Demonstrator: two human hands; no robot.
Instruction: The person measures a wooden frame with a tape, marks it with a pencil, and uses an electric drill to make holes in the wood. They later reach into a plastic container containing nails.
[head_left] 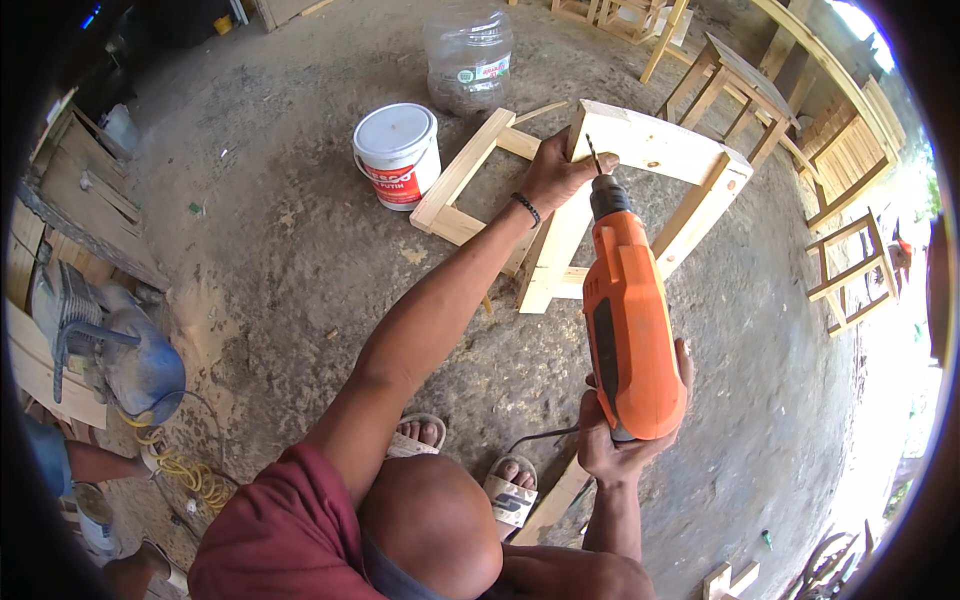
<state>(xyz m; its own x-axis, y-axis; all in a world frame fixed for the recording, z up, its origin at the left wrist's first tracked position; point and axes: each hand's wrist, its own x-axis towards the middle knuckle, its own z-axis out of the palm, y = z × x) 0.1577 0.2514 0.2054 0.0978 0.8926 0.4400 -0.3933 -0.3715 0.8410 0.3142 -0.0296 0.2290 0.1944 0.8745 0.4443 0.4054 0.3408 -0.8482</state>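
Note:
My right hand [630, 440] is wrapped round the handle of an orange power drill [645, 330], held from below. The drill points away from me, with a thin bit [593, 153] in its black chuck. In this view the bit's tip overlaps the pale wooden frame [650, 148]; whether they touch I cannot tell. My left hand [555, 180], with a dark beaded bracelet on its wrist, grips the frame at its left corner, thumb stretched toward the bit. The frame looks like a small stool, standing tilted on the floor. Another wooden frame [462, 180] lies just left of it.
A white lidded bucket [396, 150] and a big clear plastic bottle [468, 60] stand beyond. A blue compressor [140, 345] with a yellow coiled hose [190, 470] sits left, near another person's leg [105, 462]. Wooden stools [745, 80] stand at right. The drill's cable [545, 434] runs near my feet.

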